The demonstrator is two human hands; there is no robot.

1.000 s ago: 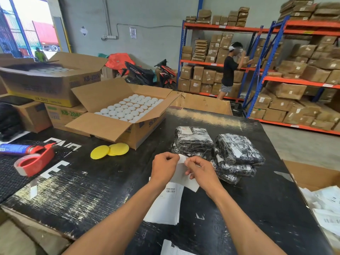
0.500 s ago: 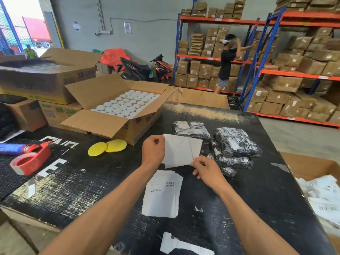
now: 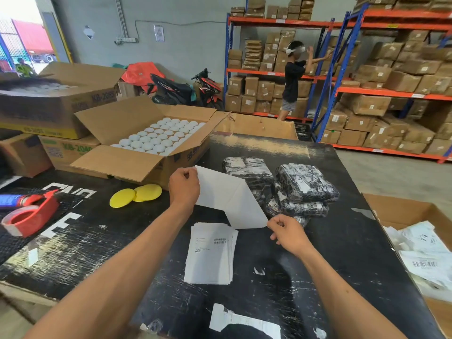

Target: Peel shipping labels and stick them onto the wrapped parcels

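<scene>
Holding a white label sheet above the black table, blank side toward the camera, stretched between both hands. Left hand pinching the sheet's upper left corner, fingers curled closed on it. Right hand pinching the lower right corner, fingers likewise closed on the paper. Below the sheet, resting flat on the table, a stack of printed labels with barcodes showing. Just beyond the sheet, two piles of black wrapped parcels lying side by side, partly hidden behind the raised paper. Left of the hands, two yellow discs beside an open carton of white caps. Further left, a red tape dispenser. At the right table edge, a box of loose label papers.
</scene>
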